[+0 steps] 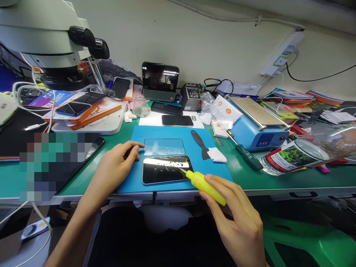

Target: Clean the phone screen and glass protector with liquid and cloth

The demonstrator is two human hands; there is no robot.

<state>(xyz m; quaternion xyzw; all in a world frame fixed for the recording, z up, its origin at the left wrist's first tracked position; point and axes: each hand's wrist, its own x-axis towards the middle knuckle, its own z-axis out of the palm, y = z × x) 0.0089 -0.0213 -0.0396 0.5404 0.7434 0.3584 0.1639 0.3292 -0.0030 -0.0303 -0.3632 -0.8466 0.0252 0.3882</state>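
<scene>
My right hand (235,213) grips a yellow squeeze bottle (207,187), its thin nozzle angled down over a smartphone (164,174). The phone lies face up with a dark, shiny screen, and a row of clear droplets runs along its upper part. Just behind the phone, a clear glass screen panel (164,147) lies flat, with pale streaks of reflection. At the panel's left edge rests my left hand (122,157), holding nothing, its index finger stretched out and thumb apart from it. Both phone and panel lie on a blue mat (133,181).
On the mat's right are a black scraper (198,142) and a white wipe (217,155). Further right lie a green-handled screwdriver (249,156), a blue heating machine (247,135) and a clear plastic jar (294,155). A microscope (52,37) overhangs the left side, above stacked boxes (94,111).
</scene>
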